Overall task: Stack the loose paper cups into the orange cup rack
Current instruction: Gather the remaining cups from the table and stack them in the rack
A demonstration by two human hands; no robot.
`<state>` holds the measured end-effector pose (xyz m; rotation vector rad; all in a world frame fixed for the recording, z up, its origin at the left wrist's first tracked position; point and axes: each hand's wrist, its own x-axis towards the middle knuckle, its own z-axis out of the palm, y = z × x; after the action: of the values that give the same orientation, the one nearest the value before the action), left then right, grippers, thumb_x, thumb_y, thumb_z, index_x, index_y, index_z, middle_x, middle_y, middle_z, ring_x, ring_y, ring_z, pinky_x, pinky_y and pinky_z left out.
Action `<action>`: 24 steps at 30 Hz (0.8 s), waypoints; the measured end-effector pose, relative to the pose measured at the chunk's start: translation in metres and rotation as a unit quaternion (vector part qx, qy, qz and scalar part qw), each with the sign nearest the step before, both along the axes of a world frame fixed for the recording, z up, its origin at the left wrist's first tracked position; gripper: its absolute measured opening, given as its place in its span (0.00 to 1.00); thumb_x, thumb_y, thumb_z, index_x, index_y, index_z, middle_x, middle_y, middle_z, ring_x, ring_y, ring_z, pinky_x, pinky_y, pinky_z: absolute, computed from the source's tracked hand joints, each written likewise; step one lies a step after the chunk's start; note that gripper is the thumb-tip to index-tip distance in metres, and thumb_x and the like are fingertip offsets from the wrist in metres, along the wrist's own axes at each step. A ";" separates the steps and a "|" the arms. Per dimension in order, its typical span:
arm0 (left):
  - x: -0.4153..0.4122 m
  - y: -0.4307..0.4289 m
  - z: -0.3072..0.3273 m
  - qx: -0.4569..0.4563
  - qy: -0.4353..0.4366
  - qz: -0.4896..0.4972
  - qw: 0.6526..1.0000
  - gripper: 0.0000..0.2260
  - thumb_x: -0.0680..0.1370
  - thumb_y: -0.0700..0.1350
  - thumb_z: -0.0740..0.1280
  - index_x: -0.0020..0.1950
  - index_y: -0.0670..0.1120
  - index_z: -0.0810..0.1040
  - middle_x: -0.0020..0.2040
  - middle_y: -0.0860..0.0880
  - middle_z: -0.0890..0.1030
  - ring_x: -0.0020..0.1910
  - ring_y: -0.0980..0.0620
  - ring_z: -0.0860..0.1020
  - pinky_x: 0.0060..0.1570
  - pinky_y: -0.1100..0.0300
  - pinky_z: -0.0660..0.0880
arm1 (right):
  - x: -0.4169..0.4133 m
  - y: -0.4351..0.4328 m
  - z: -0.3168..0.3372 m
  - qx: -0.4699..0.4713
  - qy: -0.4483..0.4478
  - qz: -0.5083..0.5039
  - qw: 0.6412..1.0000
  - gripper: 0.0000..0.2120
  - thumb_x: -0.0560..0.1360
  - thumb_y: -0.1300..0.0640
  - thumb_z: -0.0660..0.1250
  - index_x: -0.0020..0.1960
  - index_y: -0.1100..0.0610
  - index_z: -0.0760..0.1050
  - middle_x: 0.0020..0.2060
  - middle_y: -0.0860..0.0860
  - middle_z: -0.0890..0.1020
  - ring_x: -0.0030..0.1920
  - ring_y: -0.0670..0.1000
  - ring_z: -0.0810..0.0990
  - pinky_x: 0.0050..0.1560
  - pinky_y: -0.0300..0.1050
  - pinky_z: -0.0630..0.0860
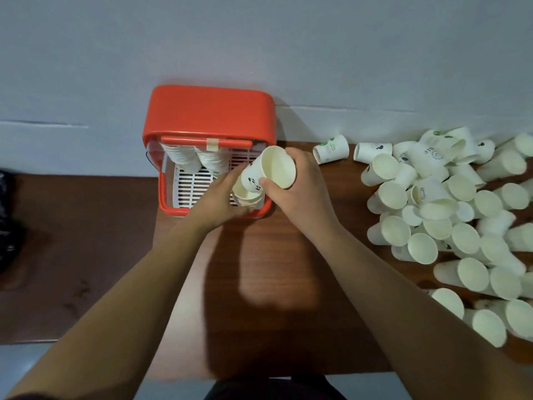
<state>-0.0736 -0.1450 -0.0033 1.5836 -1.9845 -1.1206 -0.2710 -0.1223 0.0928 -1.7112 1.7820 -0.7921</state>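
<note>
Cup (274, 169) in right hand (301, 187), left hand (217, 197) gripping stack (250, 200)

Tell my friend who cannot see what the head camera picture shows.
A person's right hand holds a tilted paper cup over the orange cup rack, while the left hand touches a short stack of cups inside it. Two more stacks sit at its back; a pile of loose cups lies on the wooden table to the right.
</note>
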 end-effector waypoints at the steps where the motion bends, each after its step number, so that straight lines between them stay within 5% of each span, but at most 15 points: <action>1: 0.005 0.001 -0.002 0.017 0.019 -0.015 1.000 0.45 0.70 0.51 0.78 0.80 0.57 0.55 0.75 0.51 0.68 0.73 0.52 0.68 0.71 0.50 0.68 | 0.005 -0.002 -0.002 0.004 0.000 0.007 1.000 0.32 0.69 0.46 0.76 0.68 0.54 0.69 0.61 0.49 0.73 0.61 0.47 0.72 0.61 0.42 0.72; 5: 0.018 0.017 -0.002 0.108 0.126 0.055 0.985 0.41 0.77 0.34 0.67 0.81 0.56 0.49 0.74 0.55 0.68 0.73 0.59 0.66 0.62 0.71 0.69 | 0.021 -0.002 -0.014 -0.002 0.026 0.072 0.997 0.32 0.67 0.50 0.78 0.67 0.58 0.71 0.62 0.53 0.74 0.61 0.52 0.73 0.62 0.43 0.70; 8: 0.024 0.026 0.000 0.109 0.208 0.139 0.962 0.30 0.76 0.39 0.64 0.77 0.54 0.64 0.70 0.52 0.74 0.69 0.58 0.71 0.67 0.60 0.71 | 0.031 -0.003 -0.030 0.003 0.079 0.136 0.988 0.33 0.66 0.52 0.78 0.67 0.60 0.72 0.62 0.56 0.75 0.62 0.58 0.75 0.63 0.54 0.72; 11: 0.026 0.027 0.005 0.093 0.247 0.150 0.953 0.22 0.80 0.46 0.68 0.73 0.51 0.70 0.67 0.55 0.77 0.67 0.59 0.73 0.64 0.60 0.71 | 0.039 -0.007 -0.044 0.036 0.104 0.165 0.980 0.34 0.69 0.53 0.76 0.71 0.62 0.70 0.67 0.57 0.74 0.67 0.59 0.73 0.67 0.56 0.70; 16: 0.028 0.016 -0.002 -0.024 0.062 0.052 0.996 0.29 0.77 0.50 0.73 0.76 0.50 0.67 0.69 0.53 0.74 0.68 0.56 0.72 0.67 0.53 0.71 | 0.038 -0.013 -0.053 0.087 0.107 0.157 0.978 0.33 0.76 0.56 0.70 0.77 0.58 0.61 0.75 0.54 0.66 0.74 0.53 0.66 0.71 0.44 0.63; 22: 0.018 0.023 0.006 -0.084 0.011 0.076 0.994 0.28 0.77 0.47 0.72 0.75 0.47 0.67 0.68 0.48 0.72 0.65 0.55 0.69 0.64 0.57 0.68 | 0.027 -0.016 -0.046 0.100 0.083 0.155 0.979 0.31 0.75 0.54 0.72 0.75 0.58 0.65 0.70 0.55 0.72 0.69 0.53 0.71 0.66 0.45 0.68; 24: 0.009 0.039 0.014 -0.178 -0.039 0.111 0.977 0.21 0.77 0.46 0.68 0.68 0.42 0.73 0.62 0.43 0.73 0.63 0.48 0.71 0.61 0.52 0.71 | 0.009 -0.013 -0.039 0.092 0.088 0.150 0.980 0.26 0.75 0.51 0.70 0.71 0.57 0.69 0.65 0.54 0.76 0.63 0.52 0.75 0.62 0.46 0.74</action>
<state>-0.0648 -0.1065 0.0107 1.6214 -1.8682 -0.5872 -0.2618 -0.1351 0.0543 -1.9094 1.5964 -0.3458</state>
